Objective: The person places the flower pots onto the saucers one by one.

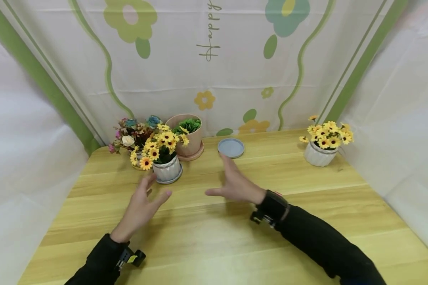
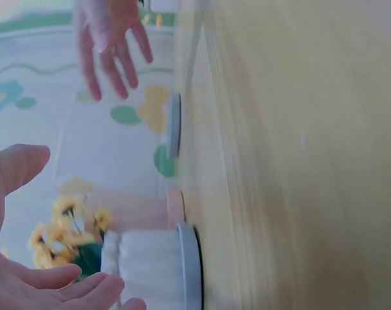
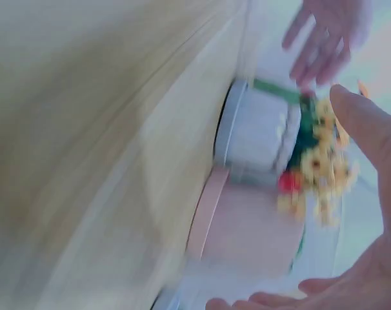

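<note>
1. The left hand [image 1: 140,206], parted and empty, might tip the white flowerpot [image 1: 167,171] near the surface's [image 1: 214,245] far left corner if brushing it
2. The right hand [image 1: 237,185], likewise apart, could nudge the blue saucer [image 1: 231,147] by the far edge if overreaching

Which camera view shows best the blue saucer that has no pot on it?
The head view: it shows the blue saucer almost whole, its round top seen from above. The left wrist view shows only its edge, side-on. The right wrist view probably has only a blurred bit of it, at the bottom edge.
</note>
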`<state>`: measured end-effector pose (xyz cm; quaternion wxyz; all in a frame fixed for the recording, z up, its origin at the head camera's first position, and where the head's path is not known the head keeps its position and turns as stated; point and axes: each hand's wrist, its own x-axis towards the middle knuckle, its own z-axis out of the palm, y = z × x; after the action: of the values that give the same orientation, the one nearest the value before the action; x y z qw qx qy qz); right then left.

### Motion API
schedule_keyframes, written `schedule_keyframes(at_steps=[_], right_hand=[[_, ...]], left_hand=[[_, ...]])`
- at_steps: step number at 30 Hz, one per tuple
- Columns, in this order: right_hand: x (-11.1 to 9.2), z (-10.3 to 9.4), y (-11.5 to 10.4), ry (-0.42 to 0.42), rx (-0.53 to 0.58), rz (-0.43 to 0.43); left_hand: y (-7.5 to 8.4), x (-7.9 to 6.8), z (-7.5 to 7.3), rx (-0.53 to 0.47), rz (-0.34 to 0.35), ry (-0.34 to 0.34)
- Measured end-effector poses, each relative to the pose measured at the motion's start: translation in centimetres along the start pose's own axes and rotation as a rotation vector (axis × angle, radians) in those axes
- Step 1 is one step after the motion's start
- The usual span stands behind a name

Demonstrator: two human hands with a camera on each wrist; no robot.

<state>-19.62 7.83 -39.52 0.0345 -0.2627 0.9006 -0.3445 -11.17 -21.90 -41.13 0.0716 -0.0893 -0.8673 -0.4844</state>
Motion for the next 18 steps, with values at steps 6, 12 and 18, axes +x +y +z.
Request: schedule_keyframes(at_steps=[6, 12, 18], right_hand=[[-4.5, -4.4, 4.8, 0.134, 0.002, 0.191], [-7.8, -7.9, 9.9, 0.25, 0.039, 0.349], [-10.1, -11.6, 14.4, 0.499, 0.101, 0.465]], left_hand=[[0.9, 0.8, 2.2, -0.053, 0.072, -0.058], [3.4, 4.2, 4.9, -0.027, 0.001, -0.106], [3.7, 9.5, 8.6, -0.019, -0.024, -0.131]])
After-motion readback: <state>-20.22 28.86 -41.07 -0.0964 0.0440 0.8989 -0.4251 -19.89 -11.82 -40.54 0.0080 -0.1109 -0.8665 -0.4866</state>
